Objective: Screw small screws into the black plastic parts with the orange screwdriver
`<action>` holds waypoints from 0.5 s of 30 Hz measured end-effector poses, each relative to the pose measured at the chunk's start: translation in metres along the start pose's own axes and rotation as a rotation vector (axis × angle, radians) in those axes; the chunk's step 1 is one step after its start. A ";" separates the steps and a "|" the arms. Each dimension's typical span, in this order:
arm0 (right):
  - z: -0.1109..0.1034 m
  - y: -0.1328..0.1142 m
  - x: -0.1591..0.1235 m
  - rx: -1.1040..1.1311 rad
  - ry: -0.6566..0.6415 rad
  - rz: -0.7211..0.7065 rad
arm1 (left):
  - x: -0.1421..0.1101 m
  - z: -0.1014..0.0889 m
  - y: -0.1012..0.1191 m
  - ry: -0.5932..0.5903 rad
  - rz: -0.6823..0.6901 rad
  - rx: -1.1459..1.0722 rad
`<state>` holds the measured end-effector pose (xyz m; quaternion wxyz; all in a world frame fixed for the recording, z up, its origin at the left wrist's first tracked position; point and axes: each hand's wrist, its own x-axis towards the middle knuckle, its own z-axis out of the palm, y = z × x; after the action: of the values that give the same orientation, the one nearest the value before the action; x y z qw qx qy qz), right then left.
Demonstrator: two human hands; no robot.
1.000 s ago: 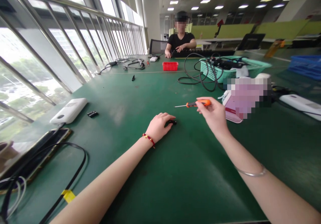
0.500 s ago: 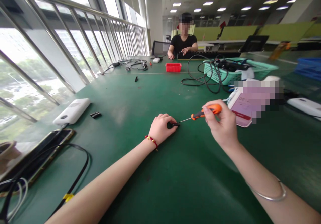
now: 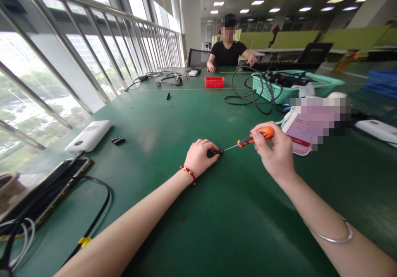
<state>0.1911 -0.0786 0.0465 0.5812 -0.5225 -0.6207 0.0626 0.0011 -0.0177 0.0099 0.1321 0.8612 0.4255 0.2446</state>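
My left hand (image 3: 198, 157) rests on the green table (image 3: 192, 115), fingers curled round a small black part (image 3: 216, 152) pinned to the surface. My right hand (image 3: 274, 152) grips an orange-handled screwdriver (image 3: 252, 138) by its handle. The thin metal shaft slopes down to the left, and its tip touches the black part beside my left fingertips. A red bead bracelet is on my left wrist and a silver bangle on my right forearm.
A white power bank (image 3: 89, 135) and a small black piece (image 3: 118, 140) lie to the left, a phone with cables (image 3: 46, 192) nearer. At right are a pink-white device (image 3: 302, 130) and a teal basket of cables (image 3: 294, 84). A red tray (image 3: 214, 82) and a seated person (image 3: 229, 47) are at the far end.
My right hand brought the screwdriver down from above the table until its tip met the black part under my left hand. The far person's hand moved to the right.
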 end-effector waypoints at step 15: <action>0.001 -0.008 0.000 -0.084 0.022 -0.049 | 0.000 0.000 -0.002 0.000 0.072 0.001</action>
<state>0.1855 -0.0820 0.0517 0.5668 -0.5318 -0.6290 0.0163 0.0002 -0.0165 0.0089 0.1227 0.8760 0.3944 0.2489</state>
